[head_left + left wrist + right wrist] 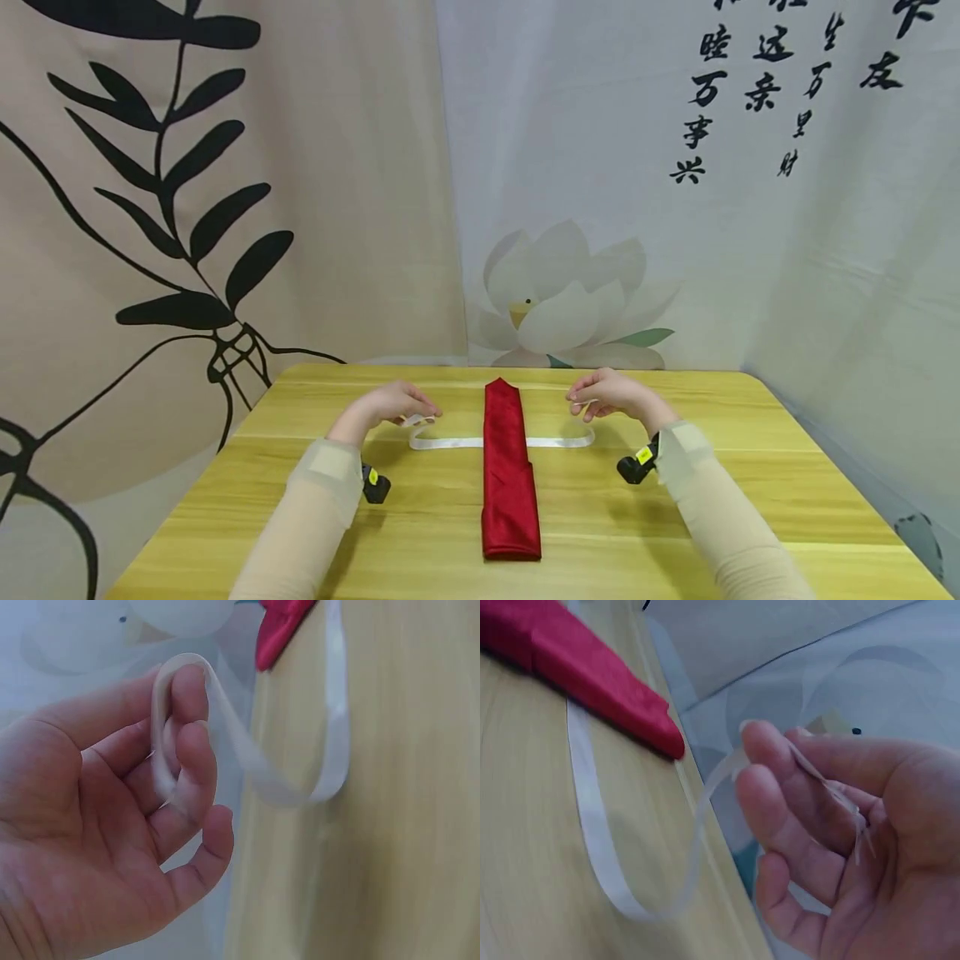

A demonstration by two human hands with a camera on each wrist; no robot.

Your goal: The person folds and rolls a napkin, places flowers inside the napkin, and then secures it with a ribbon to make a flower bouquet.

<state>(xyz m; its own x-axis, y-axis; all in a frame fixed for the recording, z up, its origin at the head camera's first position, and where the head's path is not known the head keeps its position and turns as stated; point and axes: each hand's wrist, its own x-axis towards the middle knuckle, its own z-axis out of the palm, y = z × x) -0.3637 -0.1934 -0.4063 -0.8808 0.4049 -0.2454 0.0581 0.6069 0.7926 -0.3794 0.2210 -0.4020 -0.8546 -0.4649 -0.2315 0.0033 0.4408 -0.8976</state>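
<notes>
A folded strip of shiny red cloth (512, 492) lies lengthwise on the table. Under it, crosswise, runs a white ribbon (558, 442) whose two ends rise off the wood. My left hand (397, 403) pinches one end, and in the left wrist view the ribbon (335, 697) loops over the fingertips and hangs in a curve. The other end is pinched by my right hand (611, 393); in the right wrist view its frayed tip shows inside the palm. Both hands are above the table, one on each side of the red cloth, not touching it.
The wooden table (225, 517) has its far edge just beyond the hands. Behind it hangs a pale curtain (360, 208) printed with leaves, a lotus and writing. A small black camera (636, 468) sits at the right wrist, another (375, 485) at the left.
</notes>
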